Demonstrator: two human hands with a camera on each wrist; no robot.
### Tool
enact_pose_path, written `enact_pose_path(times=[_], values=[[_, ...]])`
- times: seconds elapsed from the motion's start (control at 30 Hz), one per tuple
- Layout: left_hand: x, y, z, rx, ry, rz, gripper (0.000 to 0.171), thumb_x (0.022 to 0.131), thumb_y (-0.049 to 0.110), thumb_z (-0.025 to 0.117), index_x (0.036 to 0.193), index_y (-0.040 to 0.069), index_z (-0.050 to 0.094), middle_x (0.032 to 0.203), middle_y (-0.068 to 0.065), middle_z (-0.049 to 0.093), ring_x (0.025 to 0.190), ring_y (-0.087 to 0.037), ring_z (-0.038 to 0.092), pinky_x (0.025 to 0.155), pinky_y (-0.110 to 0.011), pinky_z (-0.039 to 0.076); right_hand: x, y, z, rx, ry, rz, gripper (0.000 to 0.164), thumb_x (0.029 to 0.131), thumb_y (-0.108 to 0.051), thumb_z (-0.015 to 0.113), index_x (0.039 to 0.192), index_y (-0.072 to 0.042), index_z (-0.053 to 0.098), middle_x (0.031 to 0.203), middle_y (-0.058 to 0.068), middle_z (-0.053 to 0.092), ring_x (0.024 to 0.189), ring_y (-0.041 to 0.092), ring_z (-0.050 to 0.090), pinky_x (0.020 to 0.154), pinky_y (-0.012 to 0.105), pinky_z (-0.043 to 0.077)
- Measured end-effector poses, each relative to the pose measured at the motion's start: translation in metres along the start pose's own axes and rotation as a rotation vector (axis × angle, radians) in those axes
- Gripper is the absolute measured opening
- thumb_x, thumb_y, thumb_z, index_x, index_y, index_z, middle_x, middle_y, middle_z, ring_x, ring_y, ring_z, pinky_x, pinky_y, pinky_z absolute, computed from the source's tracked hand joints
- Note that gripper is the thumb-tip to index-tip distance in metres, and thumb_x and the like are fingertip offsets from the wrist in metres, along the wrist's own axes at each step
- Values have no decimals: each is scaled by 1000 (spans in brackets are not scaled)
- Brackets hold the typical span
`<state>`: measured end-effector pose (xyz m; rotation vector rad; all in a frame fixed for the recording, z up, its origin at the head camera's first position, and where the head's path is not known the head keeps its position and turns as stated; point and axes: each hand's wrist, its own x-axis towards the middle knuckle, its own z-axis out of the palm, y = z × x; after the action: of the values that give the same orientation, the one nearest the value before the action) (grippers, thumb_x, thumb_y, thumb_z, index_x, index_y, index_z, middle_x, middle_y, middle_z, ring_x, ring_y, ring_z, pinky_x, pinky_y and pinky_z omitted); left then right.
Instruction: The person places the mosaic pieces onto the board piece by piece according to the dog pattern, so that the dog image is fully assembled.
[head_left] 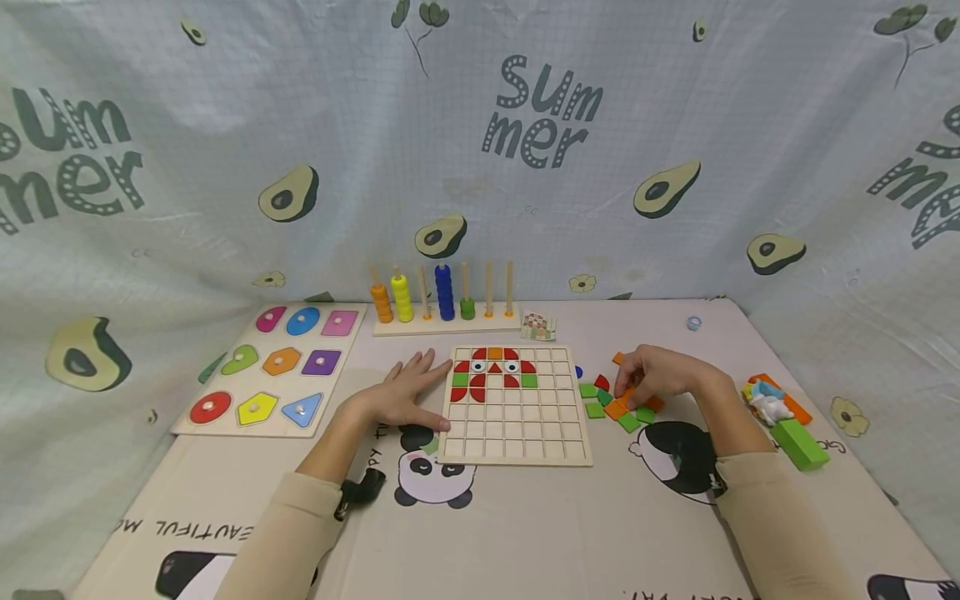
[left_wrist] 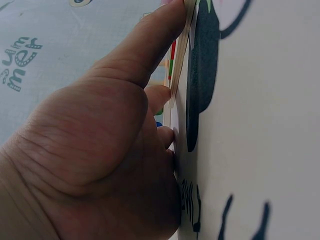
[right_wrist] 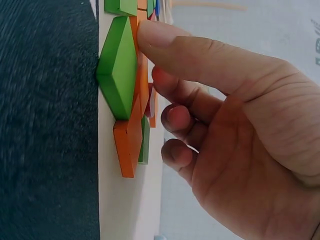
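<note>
My left hand (head_left: 408,396) lies with fingers spread at the left edge of a wooden grid board (head_left: 517,442). Its thumb and index finger touch that edge, and the left wrist view shows the palm side on. Red, green and orange tiles with two eye tiles form a figure in the board's upper rows. Right of the board, my right hand (head_left: 660,372) bends over a loose pile of tiles. Its thumb tip is at an orange tile (right_wrist: 142,70), the other fingers loosely curled above. A green diamond tile (right_wrist: 120,70) and another orange tile (right_wrist: 127,142) lie beside the thumb.
Left stands a shape puzzle board (head_left: 262,387) with knobbed pieces. Behind the grid board are a peg stacker (head_left: 450,325) with coloured beads and a small pattern card (head_left: 538,326). A green block (head_left: 800,444) and small toys (head_left: 770,406) lie far right.
</note>
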<state>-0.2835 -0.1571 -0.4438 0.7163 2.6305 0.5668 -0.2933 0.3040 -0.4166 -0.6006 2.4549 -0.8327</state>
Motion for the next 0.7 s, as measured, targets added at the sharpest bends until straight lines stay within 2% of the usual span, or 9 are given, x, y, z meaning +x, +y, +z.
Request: enact_pose_path(times=[0.23,0.4,0.5,0.6,0.7], values=[[1,0,0,8,1,-1,106,71,69,68,155,29,16,162,-9,0,147,-30,-9,117,-53,-6,-1,-2,-1,0,-29,-19,16,74,-5,80,85,-9,69,85,5,64,78,24,53,69,34,49],[1,-1,-1,12,3,0,107,71,69,68,155,29,16,162,-9,-1,147,-30,-9,117,-53,-6,2,-11,-3,34,-20,-102,8,81,-5,74,83,-7,66,79,7,63,70,23,54,61,32,49],[1,-1,-1,10,1,-1,107,71,69,69,155,29,16,162,-9,-1,147,-30,-9,117,-53,-6,13,-27,0,62,47,-183,3,86,-8,71,85,-9,68,79,6,65,69,25,57,61,32,50],[1,-1,-1,1,1,1,107,71,68,69,155,28,16,162,-9,-2,147,-30,-9,116,-54,-6,31,-52,9,72,125,-268,3,86,-11,72,88,-11,70,83,3,68,72,27,60,64,32,53],[0,0,0,-5,-1,1,107,71,68,69,155,28,16,162,-9,-2,147,-30,-10,116,-54,-7,54,-77,24,80,152,-350,6,86,-11,72,92,-10,71,86,0,69,75,23,64,68,31,56]])
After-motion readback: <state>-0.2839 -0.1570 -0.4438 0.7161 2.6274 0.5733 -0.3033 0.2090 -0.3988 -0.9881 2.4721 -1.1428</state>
